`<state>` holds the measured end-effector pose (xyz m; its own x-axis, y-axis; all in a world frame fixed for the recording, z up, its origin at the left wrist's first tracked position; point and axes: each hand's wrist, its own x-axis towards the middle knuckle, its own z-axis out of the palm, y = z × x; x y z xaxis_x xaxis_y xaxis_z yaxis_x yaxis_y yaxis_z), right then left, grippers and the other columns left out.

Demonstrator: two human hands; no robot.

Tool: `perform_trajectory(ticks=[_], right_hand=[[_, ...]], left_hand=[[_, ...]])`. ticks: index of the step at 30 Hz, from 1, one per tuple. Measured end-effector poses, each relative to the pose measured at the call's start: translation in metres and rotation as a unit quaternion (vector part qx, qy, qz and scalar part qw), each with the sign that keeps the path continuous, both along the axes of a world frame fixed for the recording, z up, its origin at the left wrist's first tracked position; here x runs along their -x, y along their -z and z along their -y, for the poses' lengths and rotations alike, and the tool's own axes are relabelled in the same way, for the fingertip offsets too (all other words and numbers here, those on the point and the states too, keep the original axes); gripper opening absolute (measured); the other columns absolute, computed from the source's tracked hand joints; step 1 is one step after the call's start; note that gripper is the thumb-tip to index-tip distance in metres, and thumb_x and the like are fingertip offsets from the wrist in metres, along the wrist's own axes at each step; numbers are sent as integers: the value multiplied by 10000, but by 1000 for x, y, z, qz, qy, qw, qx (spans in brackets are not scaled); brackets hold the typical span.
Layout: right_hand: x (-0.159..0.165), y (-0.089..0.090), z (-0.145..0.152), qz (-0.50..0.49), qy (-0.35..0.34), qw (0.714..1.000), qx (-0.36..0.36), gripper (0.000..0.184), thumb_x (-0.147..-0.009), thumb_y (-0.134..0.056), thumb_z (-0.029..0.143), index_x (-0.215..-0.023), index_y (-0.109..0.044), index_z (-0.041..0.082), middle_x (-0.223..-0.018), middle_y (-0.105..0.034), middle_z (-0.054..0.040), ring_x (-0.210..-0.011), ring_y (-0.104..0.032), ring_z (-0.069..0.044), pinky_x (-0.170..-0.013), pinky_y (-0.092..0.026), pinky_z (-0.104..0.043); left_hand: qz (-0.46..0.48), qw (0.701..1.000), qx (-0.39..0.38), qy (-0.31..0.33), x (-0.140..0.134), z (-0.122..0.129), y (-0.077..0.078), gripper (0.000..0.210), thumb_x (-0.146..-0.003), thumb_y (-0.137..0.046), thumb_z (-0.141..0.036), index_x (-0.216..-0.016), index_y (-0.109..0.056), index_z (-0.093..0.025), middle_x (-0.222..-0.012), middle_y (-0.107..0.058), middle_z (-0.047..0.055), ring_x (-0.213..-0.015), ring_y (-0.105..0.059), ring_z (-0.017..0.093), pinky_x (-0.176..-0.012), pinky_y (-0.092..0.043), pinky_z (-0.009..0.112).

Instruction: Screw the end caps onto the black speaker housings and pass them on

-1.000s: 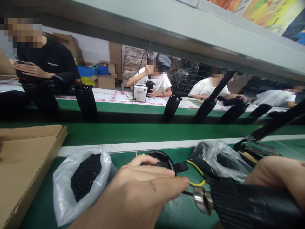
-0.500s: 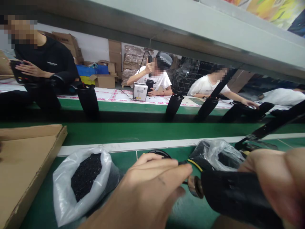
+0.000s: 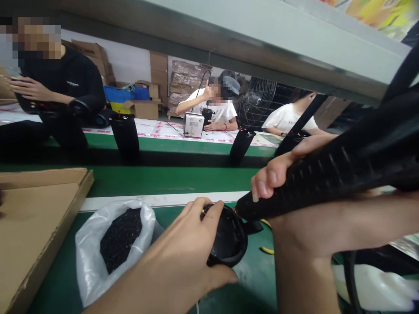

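Note:
My right hand [image 3: 273, 179] is wrapped round a thick black electric screwdriver [image 3: 330, 168] with ridges along its body. The tool slants down to the left, and its tip meets the rim of a round, hollow black housing [image 3: 231, 235]. That housing is in my left hand [image 3: 193, 244], fingers over its far side and thumb below. A bit of red and yellow wire shows by the left fingers. A black flap sticks out on the housing's right, near yellow handles [image 3: 267, 250] on the bench. The screwdriver hides the screw, if there is one.
An open plastic bag [image 3: 85, 261] of small black screws stands left, beside a cardboard tray [image 3: 19, 244]. Black cylinders [image 3: 126, 135] stand along the far green line, with co-workers [image 3: 204, 113] behind it. A shelf [image 3: 229, 35] crosses overhead; a white bottle-like thing [image 3: 376, 288] lies lower right.
The screwdriver has come round so its tip is at the housing's rim. My left hand has moved from the tool's metal tip down onto the housing, which now shows plainly.

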<state>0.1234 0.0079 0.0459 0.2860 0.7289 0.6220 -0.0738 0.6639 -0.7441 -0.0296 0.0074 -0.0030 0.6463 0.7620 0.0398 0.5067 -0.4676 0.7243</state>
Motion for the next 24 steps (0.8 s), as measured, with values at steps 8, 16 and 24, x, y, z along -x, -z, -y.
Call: perform_trajectory(ticks=[8, 16, 24], right_hand=[[0, 10, -16, 22, -31, 997, -68, 693, -1037, 41, 592, -845, -411, 103, -623, -390, -54, -523, -494, -210, -360, -436, -292], [9, 6, -15, 27, -99, 994, -33, 876, -848, 367, 580, -792, -375, 118, -578, -372, -67, -455, -439, -210, -331, -362, -284], [4, 24, -20, 91, -99, 991, -29, 838, -962, 46, 778, -837, -428, 98, -621, -446, -78, -490, -474, -195, -379, -412, -247]], left_hand=[[20, 1000, -24, -5, -3, -3, 14, 741, -637, -803, -337, -1306, -493, -264, -1296, -436, 82, -1182, -451, 303, -974, -450, 401], [26, 999, 24, -3, 5, -4, -1, 543, -657, -670, -158, -1166, -554, -307, -1250, -486, 0, -1126, -526, 219, -1012, -421, 303], [36, 998, -38, -21, 7, -3, 9, 759, -594, -709, -165, -1294, -477, -348, -1293, -517, -30, -1178, -509, 205, -1034, -423, 298]])
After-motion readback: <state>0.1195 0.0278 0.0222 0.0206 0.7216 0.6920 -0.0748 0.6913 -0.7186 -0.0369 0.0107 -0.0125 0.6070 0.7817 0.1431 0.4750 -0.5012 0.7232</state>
